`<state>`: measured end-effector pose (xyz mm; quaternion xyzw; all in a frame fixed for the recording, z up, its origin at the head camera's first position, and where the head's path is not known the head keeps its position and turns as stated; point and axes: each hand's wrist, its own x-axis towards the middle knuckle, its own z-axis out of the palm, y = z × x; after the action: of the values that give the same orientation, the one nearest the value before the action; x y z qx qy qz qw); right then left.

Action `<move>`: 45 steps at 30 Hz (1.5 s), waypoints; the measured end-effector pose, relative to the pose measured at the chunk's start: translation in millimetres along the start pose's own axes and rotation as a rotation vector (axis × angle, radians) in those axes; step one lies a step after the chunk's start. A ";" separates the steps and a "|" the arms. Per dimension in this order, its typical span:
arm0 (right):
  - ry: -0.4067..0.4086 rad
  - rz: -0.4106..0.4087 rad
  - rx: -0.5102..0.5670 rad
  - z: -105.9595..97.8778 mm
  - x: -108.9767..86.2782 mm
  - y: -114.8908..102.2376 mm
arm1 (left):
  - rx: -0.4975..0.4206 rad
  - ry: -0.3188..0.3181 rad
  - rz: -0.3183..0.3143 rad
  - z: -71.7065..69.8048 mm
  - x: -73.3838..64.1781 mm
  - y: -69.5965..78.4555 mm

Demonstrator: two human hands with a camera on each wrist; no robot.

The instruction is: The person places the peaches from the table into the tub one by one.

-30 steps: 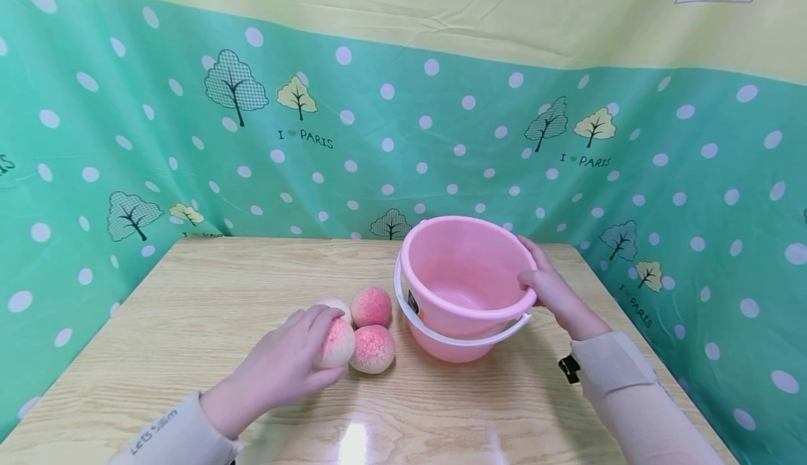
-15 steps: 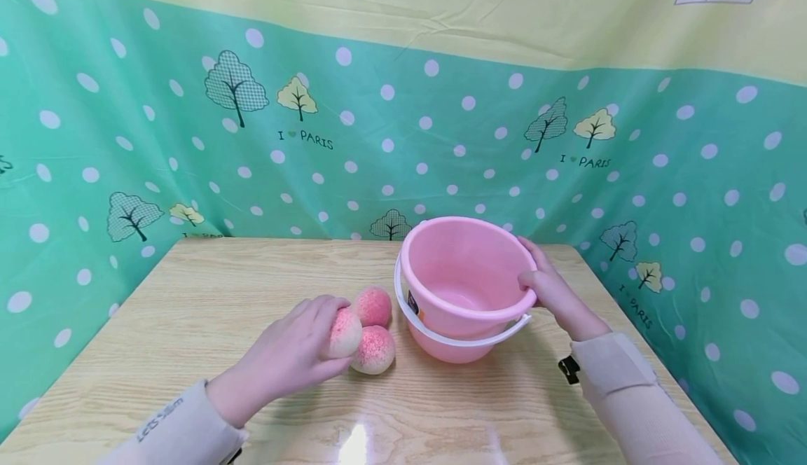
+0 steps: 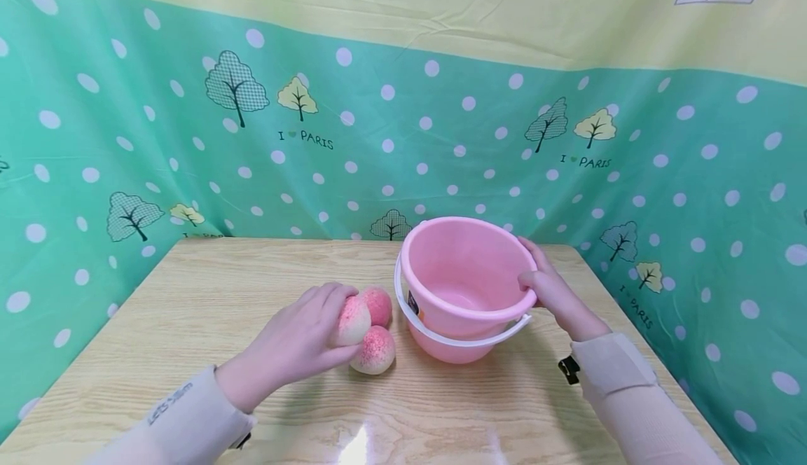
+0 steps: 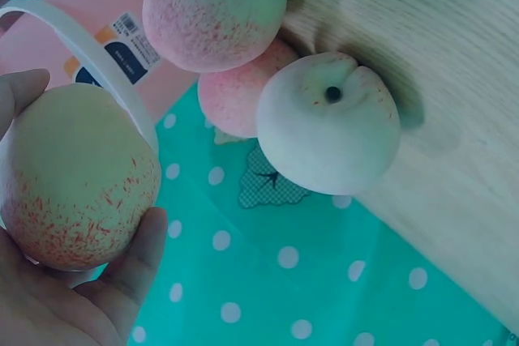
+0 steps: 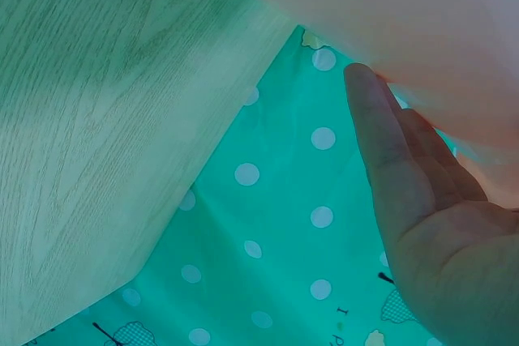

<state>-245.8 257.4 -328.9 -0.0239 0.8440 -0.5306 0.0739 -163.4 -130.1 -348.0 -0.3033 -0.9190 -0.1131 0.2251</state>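
Observation:
My left hand (image 3: 296, 339) holds a peach (image 3: 354, 321), white with speckled pink, fingers over its top and thumb below. Two more peaches rest on the table just beyond: a pinker peach (image 3: 377, 306) and a speckled peach (image 3: 375, 350). Another pale peach (image 4: 328, 127) with a dark stem hole shows in the left wrist view; the left hand hides it from the head camera. My right hand (image 3: 557, 297) grips the right rim of a pink bucket (image 3: 466, 255), thumb over the edge and fingers outside. The bucket stands with its mouth towards me.
The bucket's white handle (image 3: 463, 342) hangs down across its front. A wood-grain table (image 3: 239, 276) lies under everything. Green dotted cloth (image 3: 353, 115) with printed trees walls in the back and both sides.
My left hand has lifted the peach and moved it a little right and away from me, towards the bucket. The right hand and bucket stay where they were.

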 end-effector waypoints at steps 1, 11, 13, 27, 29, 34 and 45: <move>-0.001 -0.001 0.002 0.1 -0.1 -0.1 | 0.005 0.003 0.008 -0.3 1.1 0.0; -0.002 -0.015 0.009 0.2 0.1 0.4 | 0.014 0.020 0.037 -6.1 16.6 1.7; 0.000 -0.014 -0.001 0.3 0.1 0.8 | 0.017 0.006 0.034 -7.6 20.5 2.9; 0.004 -0.034 -0.040 -0.9 -1.9 1.7 | 0.044 0.001 0.080 -13.2 42.6 9.5; 0.002 -0.032 -0.039 -0.8 -1.9 1.6 | 0.044 0.000 0.083 -14.2 45.1 10.7; 0.002 -0.022 -0.039 -0.4 -2.2 1.1 | 0.049 -0.023 0.087 -16.0 50.3 12.2; 0.002 -0.020 -0.031 -0.6 -1.4 0.7 | 0.052 -0.033 0.134 -18.8 65.7 10.8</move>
<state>-244.5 258.4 -329.2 -0.0329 0.8520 -0.5182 0.0672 -197.3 -94.8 -299.2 -0.3601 -0.9028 -0.0687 0.2248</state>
